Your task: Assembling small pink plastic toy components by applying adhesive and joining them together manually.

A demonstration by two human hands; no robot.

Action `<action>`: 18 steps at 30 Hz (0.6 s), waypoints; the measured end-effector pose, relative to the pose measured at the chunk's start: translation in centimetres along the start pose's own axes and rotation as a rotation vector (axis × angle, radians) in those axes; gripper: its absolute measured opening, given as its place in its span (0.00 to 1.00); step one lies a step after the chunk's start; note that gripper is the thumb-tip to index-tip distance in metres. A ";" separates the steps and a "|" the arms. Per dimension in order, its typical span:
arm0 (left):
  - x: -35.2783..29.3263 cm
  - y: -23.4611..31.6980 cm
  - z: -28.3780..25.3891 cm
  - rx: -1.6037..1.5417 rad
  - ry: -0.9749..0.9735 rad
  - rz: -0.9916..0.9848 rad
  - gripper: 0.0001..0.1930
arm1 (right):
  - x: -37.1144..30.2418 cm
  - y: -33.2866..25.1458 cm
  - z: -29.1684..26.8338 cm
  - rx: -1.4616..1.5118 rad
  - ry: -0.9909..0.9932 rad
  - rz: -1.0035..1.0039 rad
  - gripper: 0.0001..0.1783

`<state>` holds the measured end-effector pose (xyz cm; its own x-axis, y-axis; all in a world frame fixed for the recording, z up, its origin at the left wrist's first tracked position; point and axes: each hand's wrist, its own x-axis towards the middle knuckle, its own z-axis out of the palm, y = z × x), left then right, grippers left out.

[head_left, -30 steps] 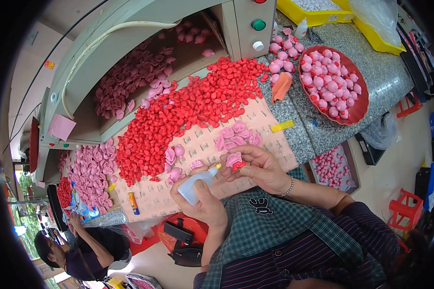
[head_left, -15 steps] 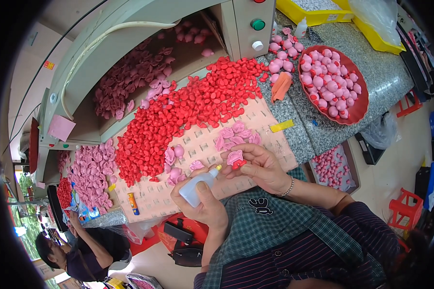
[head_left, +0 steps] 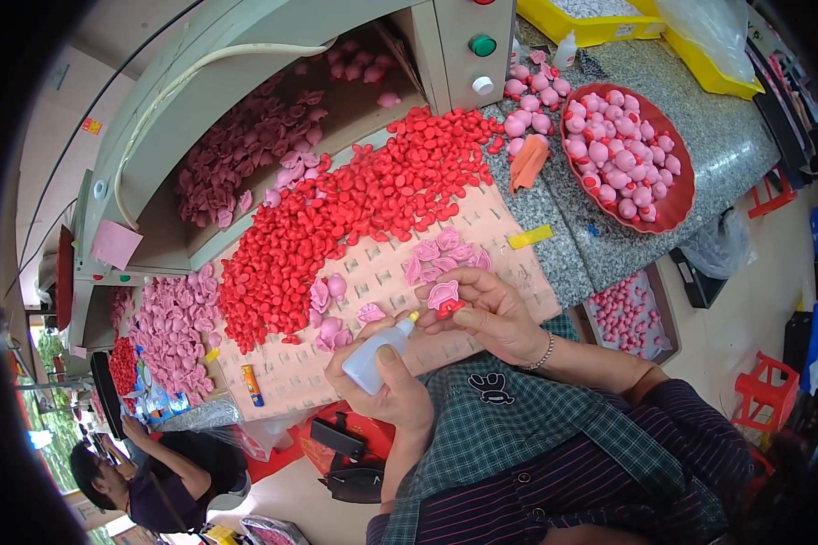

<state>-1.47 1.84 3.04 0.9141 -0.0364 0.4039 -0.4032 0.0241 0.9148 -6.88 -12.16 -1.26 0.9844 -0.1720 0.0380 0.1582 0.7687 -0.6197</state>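
Note:
My left hand [head_left: 398,397] is closed around a whitish translucent squeeze bottle [head_left: 371,365], its yellow tip pointing up and right. Close to that tip, my right hand [head_left: 507,325] pinches a small pink figure part [head_left: 443,293] with a red lower portion between thumb and fingers. Whether the tip touches the part I cannot tell. Just beyond my hands, a cluster of pink petal-shaped pieces [head_left: 445,255] lies on a peach slotted mat [head_left: 291,371]. Several pink pieces [head_left: 334,332] lie left of my hands. A heap of small red pieces [head_left: 364,204] covers the mat's far side.
A grey machine [head_left: 459,68] with an opening full of pink pieces stands behind the heap. At right are a red bowl [head_left: 685,186] of pink-and-red balls, an orange cloth [head_left: 528,163] and a yellow tray [head_left: 600,34]. An orange tube [head_left: 252,385] lies left; another person [head_left: 168,490] sits beyond.
Little differs. The bottle and my left hand have shifted very slightly to the right; my right hand keeps its pinch on the pink part. The other person's arm has moved a little.

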 end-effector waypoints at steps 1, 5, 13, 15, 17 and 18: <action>0.0 0.0 0.0 -0.019 -0.006 0.013 0.13 | 0.0 0.0 0.0 -0.002 0.001 0.005 0.23; -0.1 0.1 0.2 -0.026 -0.020 0.014 0.13 | 0.0 -0.1 0.0 -0.006 -0.002 0.013 0.23; -0.1 -0.2 0.3 -0.020 -0.068 0.076 0.14 | 0.1 -0.1 -0.1 -0.022 -0.005 0.006 0.24; -0.1 -0.2 0.4 -0.016 -0.068 0.076 0.14 | 0.1 -0.1 -0.1 -0.024 -0.006 0.004 0.24; -0.1 -0.3 0.4 -0.013 -0.069 0.075 0.14 | 0.1 0.0 -0.1 -0.013 0.003 0.003 0.24; -0.1 -0.2 0.4 0.001 -0.073 0.083 0.14 | 0.1 0.0 -0.1 -0.012 0.002 0.003 0.24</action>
<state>-1.47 1.47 2.80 0.8719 -0.1072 0.4779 -0.4777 0.0295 0.8781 -6.82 -12.29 -1.33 0.9846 -0.1711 0.0347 0.1545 0.7616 -0.6294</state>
